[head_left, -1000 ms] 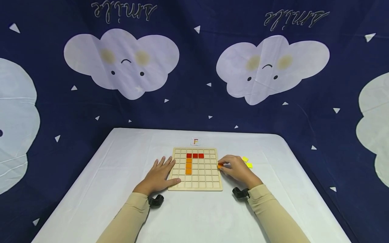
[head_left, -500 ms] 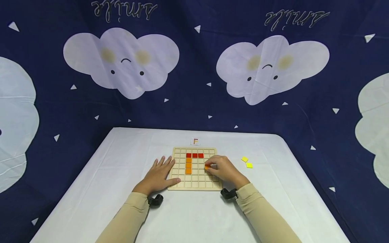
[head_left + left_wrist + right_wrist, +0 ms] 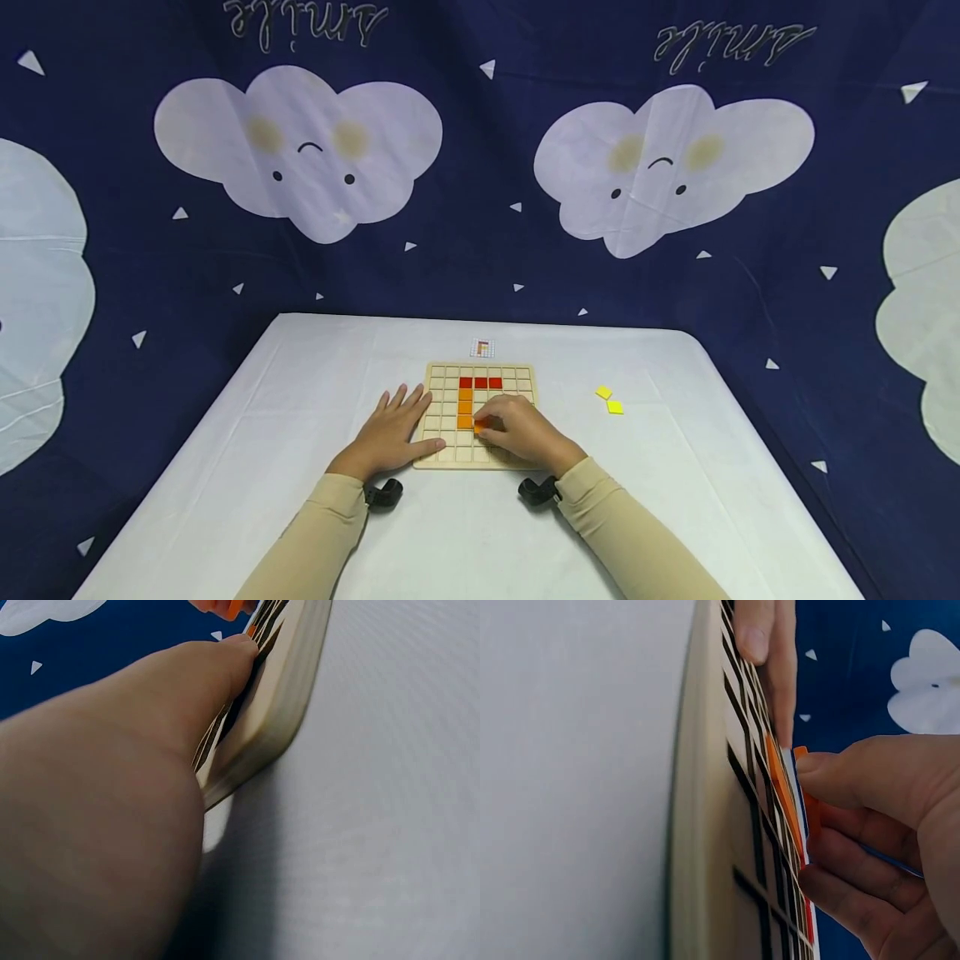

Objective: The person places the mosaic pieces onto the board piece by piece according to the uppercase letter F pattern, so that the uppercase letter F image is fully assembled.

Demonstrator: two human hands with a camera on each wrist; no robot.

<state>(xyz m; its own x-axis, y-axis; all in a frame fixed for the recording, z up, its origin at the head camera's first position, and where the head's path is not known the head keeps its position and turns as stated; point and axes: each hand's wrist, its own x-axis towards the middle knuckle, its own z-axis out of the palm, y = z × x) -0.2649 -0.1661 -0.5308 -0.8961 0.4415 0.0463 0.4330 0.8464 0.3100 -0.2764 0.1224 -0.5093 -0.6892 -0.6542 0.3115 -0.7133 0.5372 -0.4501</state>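
Straight ahead, a dark blue cloth (image 3: 480,275) printed with pale clouds (image 3: 300,142), white triangles (image 3: 487,70) and the upside-down word "smile" (image 3: 307,25) hangs behind a white-covered table (image 3: 247,475) with rounded far corners. Near the middle of the table lies a wooden board (image 3: 517,372), marked off in squares. Just beyond its far edge sits a small printed card (image 3: 482,348).

On the board, three red tiles (image 3: 481,383) form a row, and three orange tiles (image 3: 465,407) run down from the leftmost red one toward the person. Two yellow tiles (image 3: 603,392) lie on the table to the right, apart from the board.

A person in tan sleeves (image 3: 630,525), with a black device (image 3: 385,495) at each wrist, works with both hands over the board. The left hand (image 3: 388,433) is spread flat, grasping nothing, its fingertips at the board's left edge and its thumb laid across the near left squares. The right hand (image 3: 521,429) pinches a loose orange tile (image 3: 477,427) between thumb and fingers, just right of the lowest orange tile in the column. Whether the pinched piece touches the board cannot be told.
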